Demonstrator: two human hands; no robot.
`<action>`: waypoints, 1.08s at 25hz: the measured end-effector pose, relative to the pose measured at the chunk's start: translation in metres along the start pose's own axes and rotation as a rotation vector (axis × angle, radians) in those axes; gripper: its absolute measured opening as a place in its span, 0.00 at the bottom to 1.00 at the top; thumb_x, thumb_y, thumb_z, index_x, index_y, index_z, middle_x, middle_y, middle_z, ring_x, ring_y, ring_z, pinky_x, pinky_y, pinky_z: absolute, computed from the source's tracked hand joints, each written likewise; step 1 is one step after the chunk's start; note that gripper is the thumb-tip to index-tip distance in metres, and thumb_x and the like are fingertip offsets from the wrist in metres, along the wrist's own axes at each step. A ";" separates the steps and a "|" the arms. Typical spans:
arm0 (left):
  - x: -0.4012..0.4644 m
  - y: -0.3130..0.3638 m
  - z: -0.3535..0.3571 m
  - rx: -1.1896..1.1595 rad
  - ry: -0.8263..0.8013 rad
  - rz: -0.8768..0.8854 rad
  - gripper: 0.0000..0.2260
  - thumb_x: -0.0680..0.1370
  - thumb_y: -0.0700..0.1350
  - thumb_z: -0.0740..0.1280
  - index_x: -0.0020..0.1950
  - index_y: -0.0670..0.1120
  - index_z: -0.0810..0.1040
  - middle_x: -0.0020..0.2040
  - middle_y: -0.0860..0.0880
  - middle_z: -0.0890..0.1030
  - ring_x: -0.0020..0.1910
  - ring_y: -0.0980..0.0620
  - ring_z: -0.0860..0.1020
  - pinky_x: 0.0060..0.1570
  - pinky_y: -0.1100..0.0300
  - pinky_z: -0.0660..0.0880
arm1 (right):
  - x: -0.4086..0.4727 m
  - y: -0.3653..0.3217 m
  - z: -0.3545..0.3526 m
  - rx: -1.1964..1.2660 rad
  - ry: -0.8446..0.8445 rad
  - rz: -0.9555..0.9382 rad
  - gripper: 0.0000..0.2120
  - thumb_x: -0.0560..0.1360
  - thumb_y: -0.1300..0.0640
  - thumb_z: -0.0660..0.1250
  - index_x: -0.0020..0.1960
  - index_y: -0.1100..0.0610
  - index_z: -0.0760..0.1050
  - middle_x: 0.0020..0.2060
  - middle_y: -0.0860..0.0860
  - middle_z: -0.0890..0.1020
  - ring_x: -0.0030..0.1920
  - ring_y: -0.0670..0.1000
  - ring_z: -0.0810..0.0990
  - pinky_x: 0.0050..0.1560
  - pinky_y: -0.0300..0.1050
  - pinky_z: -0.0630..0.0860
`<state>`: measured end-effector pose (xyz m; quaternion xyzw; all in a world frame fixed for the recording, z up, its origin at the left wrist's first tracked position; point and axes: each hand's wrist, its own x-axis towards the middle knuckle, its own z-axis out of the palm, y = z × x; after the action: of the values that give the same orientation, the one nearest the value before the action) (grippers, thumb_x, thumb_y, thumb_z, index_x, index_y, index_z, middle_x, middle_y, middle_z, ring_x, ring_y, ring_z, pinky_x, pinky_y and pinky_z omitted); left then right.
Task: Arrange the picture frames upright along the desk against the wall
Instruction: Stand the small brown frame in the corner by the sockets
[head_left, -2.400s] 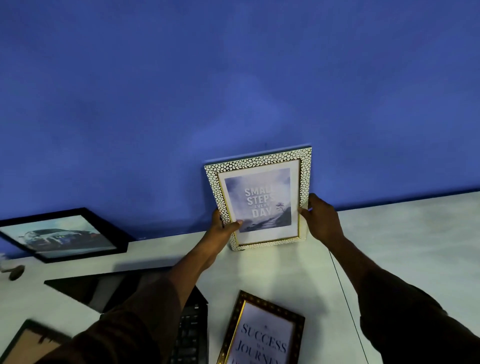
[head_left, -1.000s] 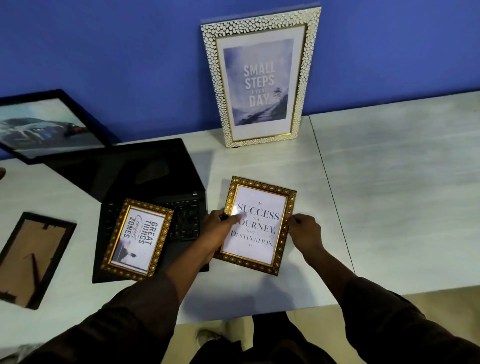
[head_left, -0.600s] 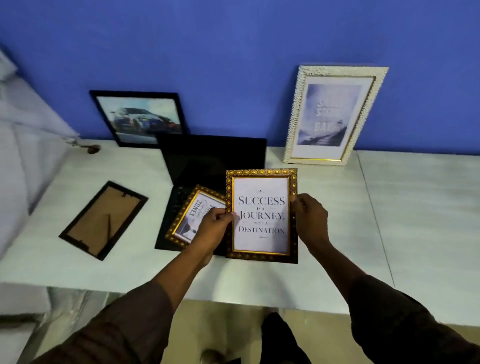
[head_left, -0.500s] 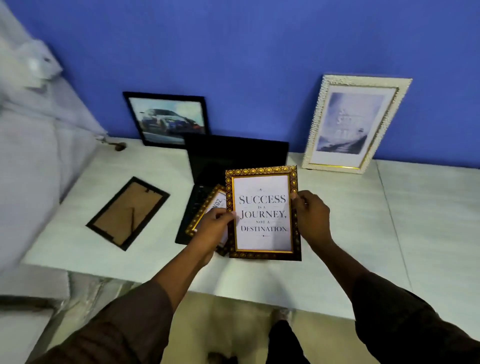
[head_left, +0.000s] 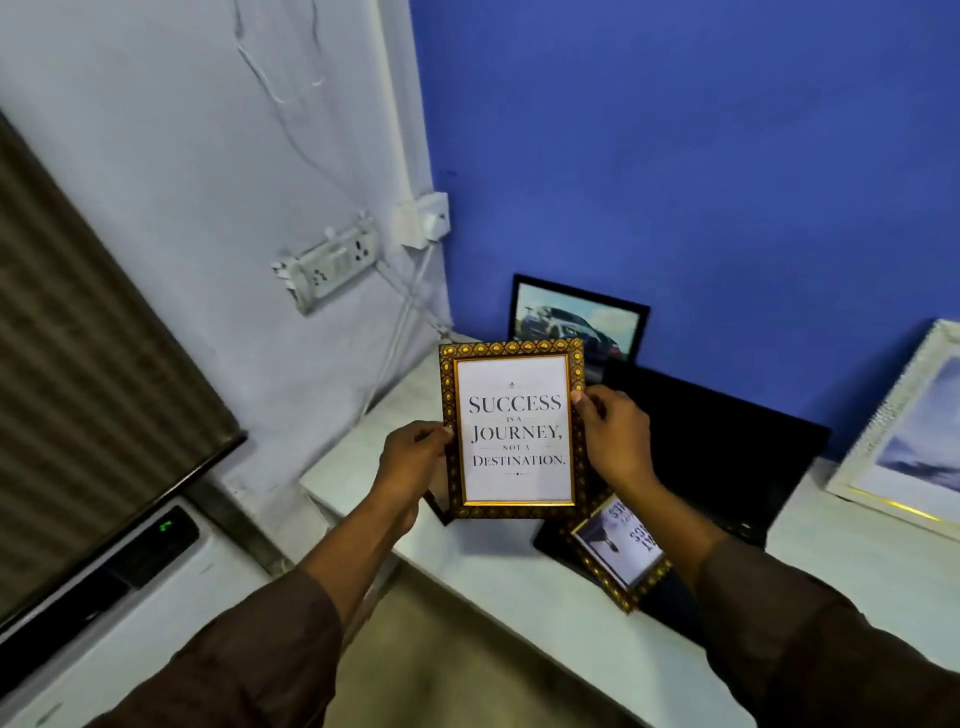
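- The person holds the gold-bordered "Success is a Journey" frame (head_left: 513, 430) up in the air with both hands, its face turned toward them and its long side vertical.
- The left hand (head_left: 415, 460) pinches the frame's left edge, thumb on the front; the right hand (head_left: 615, 436) clamps the right edge a little higher up. Both are closed firmly on it, and the frame touches nothing else.
- It hangs above the left end of the pale desk (head_left: 498, 577), near the corner where the grey wall with its socket strip (head_left: 332, 265) meets the blue wall (head_left: 727, 171).
- Already standing against the blue wall: a black car-photo frame (head_left: 579, 322), and at the far right a white frame (head_left: 909, 441), only partly in view.
- A second small gold frame (head_left: 621, 551) lies flat, overlapping the front of a dark laptop (head_left: 722, 457). A dark corner peeks out under the held frame; I cannot tell what it is.
- My reading: this is the carry step for the third frame, with at least one more to go.
- Next it seems to need a free stretch of wall, probably left of the car photo, then a gentle set-down on its bottom edge. Whether it has a back stand, I cannot see, so it may need leaning back slightly to stay up.
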<state>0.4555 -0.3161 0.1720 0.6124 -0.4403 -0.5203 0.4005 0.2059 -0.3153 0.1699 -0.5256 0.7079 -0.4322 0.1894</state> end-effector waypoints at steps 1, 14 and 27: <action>0.007 0.003 -0.009 -0.006 0.047 -0.002 0.06 0.77 0.44 0.68 0.50 0.46 0.84 0.52 0.44 0.86 0.52 0.46 0.84 0.53 0.51 0.80 | 0.008 -0.010 0.009 0.017 -0.017 -0.021 0.13 0.80 0.47 0.64 0.52 0.55 0.83 0.46 0.53 0.84 0.45 0.54 0.83 0.47 0.50 0.79; 0.098 0.013 -0.026 -0.071 0.288 -0.107 0.08 0.77 0.44 0.65 0.48 0.52 0.84 0.50 0.50 0.87 0.55 0.47 0.82 0.62 0.47 0.75 | 0.127 -0.030 0.121 -0.051 -0.237 -0.160 0.14 0.80 0.46 0.62 0.50 0.53 0.82 0.45 0.53 0.82 0.45 0.54 0.82 0.39 0.43 0.70; 0.154 -0.008 -0.039 -0.140 0.491 -0.106 0.18 0.79 0.39 0.63 0.69 0.46 0.74 0.59 0.51 0.79 0.49 0.60 0.77 0.39 0.70 0.69 | 0.179 -0.043 0.219 0.019 -0.505 -0.145 0.17 0.78 0.52 0.68 0.66 0.54 0.77 0.57 0.53 0.83 0.54 0.52 0.83 0.56 0.50 0.80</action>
<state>0.5058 -0.4600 0.1260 0.7133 -0.2599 -0.4056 0.5090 0.3221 -0.5720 0.1167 -0.6644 0.5946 -0.3064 0.3334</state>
